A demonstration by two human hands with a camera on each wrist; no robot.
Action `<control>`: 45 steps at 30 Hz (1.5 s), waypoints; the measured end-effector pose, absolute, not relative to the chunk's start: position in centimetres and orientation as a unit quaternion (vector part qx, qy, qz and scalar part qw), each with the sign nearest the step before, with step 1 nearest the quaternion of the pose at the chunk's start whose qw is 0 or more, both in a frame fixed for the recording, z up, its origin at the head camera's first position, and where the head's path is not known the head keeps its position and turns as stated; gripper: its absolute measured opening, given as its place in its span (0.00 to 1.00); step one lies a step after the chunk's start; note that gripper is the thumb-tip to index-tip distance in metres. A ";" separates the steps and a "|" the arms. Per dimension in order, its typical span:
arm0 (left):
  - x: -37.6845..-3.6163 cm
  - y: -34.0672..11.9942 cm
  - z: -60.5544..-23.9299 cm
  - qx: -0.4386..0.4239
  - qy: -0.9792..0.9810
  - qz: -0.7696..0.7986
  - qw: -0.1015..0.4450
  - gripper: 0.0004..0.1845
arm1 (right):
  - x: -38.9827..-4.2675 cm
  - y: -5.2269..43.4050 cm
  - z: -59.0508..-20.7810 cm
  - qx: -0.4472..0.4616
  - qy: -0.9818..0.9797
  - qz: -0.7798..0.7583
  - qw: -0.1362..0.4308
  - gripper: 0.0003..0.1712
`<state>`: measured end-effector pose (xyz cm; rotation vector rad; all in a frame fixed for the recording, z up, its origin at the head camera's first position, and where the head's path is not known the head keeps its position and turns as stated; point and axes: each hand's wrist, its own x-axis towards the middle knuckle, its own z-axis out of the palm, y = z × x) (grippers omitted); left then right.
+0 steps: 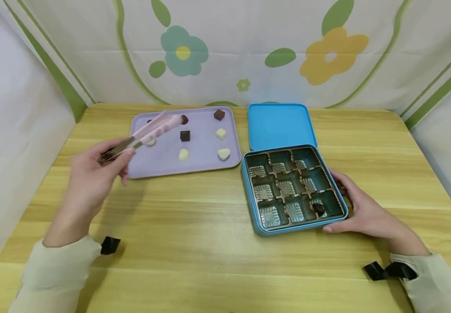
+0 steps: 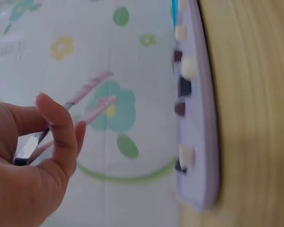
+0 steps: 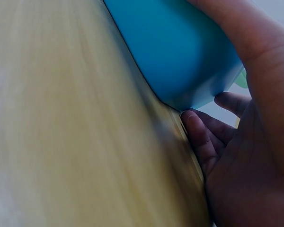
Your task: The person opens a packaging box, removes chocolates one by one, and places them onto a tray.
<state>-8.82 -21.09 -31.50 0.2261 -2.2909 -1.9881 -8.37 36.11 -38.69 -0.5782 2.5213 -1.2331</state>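
My left hand [image 1: 92, 174] holds a pair of tongs [image 1: 163, 129] with pink tips, raised over the left part of a lilac tray [image 1: 155, 167]. The tips stand apart with nothing between them. Several dark, brown and white chocolates lie spread on the tray, among them a dark square one [image 1: 185, 136] and a white one [image 1: 184, 154]. At the right, my right hand [image 1: 366, 213] grips the near right corner of a blue tin [image 1: 251, 204], thumb in front and fingers along the side. One dark chocolate [image 1: 319, 209] sits in the divided insert's near right compartment.
Behind the tin lies its blue lid [image 1: 282, 124], close against the tin's back edge. The wooden table [image 1: 194, 243] ends at a flower-printed cloth [image 1: 233, 39] at the back. Black straps [image 1: 110, 245] stick out near both wrists.
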 end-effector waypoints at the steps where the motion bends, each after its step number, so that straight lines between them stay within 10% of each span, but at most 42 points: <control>1: -8.8 -20.1 -31.0 0.055 -0.763 -0.642 0.045 0.19 | -8.3 36.2 -38.7 -0.199 0.873 -0.425 0.136 0.84; 17: -9.0 -2.0 -29.1 -0.325 -0.822 -0.453 -0.116 0.14 | -8.3 35.8 -39.1 -0.185 0.870 -0.431 0.151 0.81; 45: -12.0 8.0 -25.7 -0.326 -0.856 -0.261 -0.305 0.11 | -8.4 36.2 -38.5 -0.196 0.871 -0.428 0.141 0.79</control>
